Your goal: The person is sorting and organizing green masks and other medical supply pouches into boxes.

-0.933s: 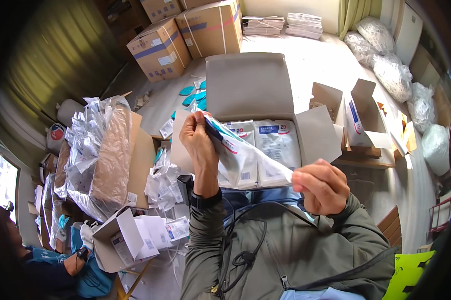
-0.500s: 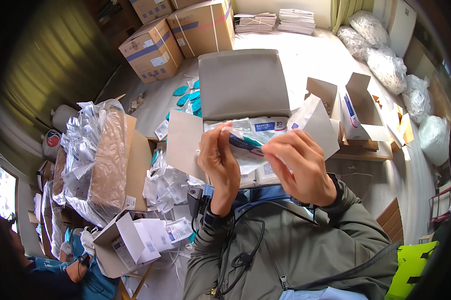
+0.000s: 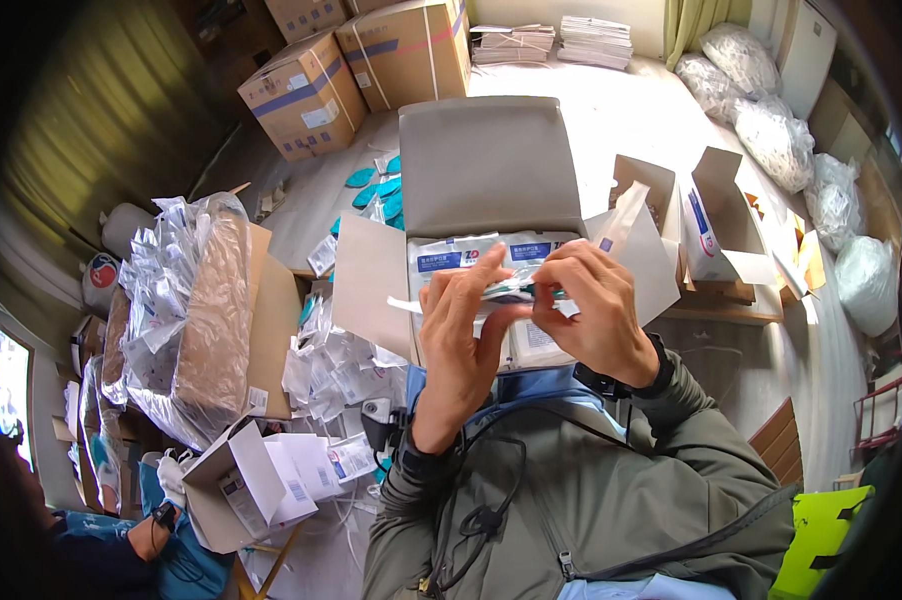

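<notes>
Above the open carton (image 3: 486, 165) I hold a white-and-clear packet (image 3: 508, 290) with something teal inside, seen nearly edge-on. My left hand (image 3: 458, 330) grips its left part between thumb and fingers, and a white strip of it sticks out beyond that hand. At the right end, the fingertips of my right hand (image 3: 599, 312) pinch the packet close to the teal part. Flat white-and-blue packets (image 3: 456, 252) lie in rows inside the carton below. My hands cover part of them.
Left stands a plastic-lined box (image 3: 216, 330) heaped with clear packets; loose packets (image 3: 331, 370) lie beside it. Teal pieces (image 3: 376, 195) lie behind. Open cartons (image 3: 716, 220) stand right, and stuffed bags (image 3: 771, 140) line the wall. Another person's gloved hand (image 3: 171, 478) is at a small box (image 3: 221, 490).
My hands have come closer together and turned the packet from its printed face to nearly edge-on. More of the packets in the carton now show.
</notes>
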`<state>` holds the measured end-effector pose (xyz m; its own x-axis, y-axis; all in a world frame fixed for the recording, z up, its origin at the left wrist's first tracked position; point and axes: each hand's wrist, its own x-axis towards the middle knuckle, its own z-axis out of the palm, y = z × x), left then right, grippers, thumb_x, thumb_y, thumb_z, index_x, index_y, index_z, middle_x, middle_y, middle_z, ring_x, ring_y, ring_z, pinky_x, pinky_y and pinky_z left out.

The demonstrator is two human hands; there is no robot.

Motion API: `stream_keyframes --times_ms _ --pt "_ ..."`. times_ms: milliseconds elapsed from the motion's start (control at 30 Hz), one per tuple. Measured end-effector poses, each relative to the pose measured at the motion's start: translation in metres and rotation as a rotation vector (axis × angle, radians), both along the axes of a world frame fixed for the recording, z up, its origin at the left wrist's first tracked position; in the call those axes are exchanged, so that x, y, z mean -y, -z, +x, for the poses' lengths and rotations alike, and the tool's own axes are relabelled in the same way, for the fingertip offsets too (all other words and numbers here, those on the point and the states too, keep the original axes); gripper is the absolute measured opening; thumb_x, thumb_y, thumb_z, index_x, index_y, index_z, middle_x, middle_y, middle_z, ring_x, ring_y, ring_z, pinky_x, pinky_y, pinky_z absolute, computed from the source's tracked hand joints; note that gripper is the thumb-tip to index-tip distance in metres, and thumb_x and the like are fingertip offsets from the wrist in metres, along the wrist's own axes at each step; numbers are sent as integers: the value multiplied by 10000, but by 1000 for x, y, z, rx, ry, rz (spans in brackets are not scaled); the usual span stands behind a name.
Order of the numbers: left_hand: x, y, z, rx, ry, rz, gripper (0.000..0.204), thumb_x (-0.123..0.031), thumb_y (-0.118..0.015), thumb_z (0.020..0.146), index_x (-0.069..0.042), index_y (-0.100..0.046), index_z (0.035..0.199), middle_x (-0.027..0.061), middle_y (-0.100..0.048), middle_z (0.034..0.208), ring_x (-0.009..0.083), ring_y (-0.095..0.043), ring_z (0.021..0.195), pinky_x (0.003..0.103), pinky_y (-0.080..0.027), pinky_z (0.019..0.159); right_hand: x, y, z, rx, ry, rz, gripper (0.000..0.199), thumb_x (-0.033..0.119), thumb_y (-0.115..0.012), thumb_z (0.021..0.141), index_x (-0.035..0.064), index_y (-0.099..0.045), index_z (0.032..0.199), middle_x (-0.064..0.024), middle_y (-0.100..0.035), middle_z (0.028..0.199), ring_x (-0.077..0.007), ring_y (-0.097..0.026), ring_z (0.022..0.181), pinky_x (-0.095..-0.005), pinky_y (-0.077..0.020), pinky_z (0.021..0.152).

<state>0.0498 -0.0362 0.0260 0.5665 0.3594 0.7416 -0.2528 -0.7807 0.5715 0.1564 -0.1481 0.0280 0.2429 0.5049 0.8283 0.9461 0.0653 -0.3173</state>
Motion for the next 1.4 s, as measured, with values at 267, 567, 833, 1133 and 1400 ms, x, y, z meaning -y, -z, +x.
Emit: stream_keyframes --times_ms 267,567,833,1133,1400 --pt "-15 -1 -30 -42 -218 73 215 65 -638 756 -13 -618 955 98 -624 849 198 -594 811 281 -459 742 10 -12 31 -297 357 459 141 -44 -576 723 8 -522 842 -18 -515 704 -60 -466 581 -202 -361 491" --pt "-121 8 -113 478 -1023 -213 226 -155 -600 872 64 -547 899 136 -602 878 159 -598 744 284 -513 655 28 8 61 -878 128 455 41 46 -512 864 5 -509 860 16 -483 656 -20 -402 477 -174 -327 419" --pt "-224 87 -147 335 -994 -749 389 -300 -622 843 46 -506 977 233 -579 1077 324 -591 1013 388 -511 823 23 25 49 -972 65 364 58 55 -518 870 13 -505 833 16 -473 650 -17 -412 477 -165 -345 414" --pt "-117 49 -78 126 -865 -236 551 -279 -590 873 22 -401 1294 196 -477 1281 311 -444 1201 385 -336 1014 10 24 20 -965 -72 201 67 45 -494 883 -5 -496 839 13 -481 623 -21 -420 469 -168 -342 408" --pt "-34 20 -15 32 181 -964 425 -108 -710 786 -20 -515 1153 76 -600 961 137 -573 895 247 -471 790 2 41 -9 -837 -290 -35 37 19 -503 860 -6 -484 881 27 -468 612 4 -420 508 -161 -300 426"
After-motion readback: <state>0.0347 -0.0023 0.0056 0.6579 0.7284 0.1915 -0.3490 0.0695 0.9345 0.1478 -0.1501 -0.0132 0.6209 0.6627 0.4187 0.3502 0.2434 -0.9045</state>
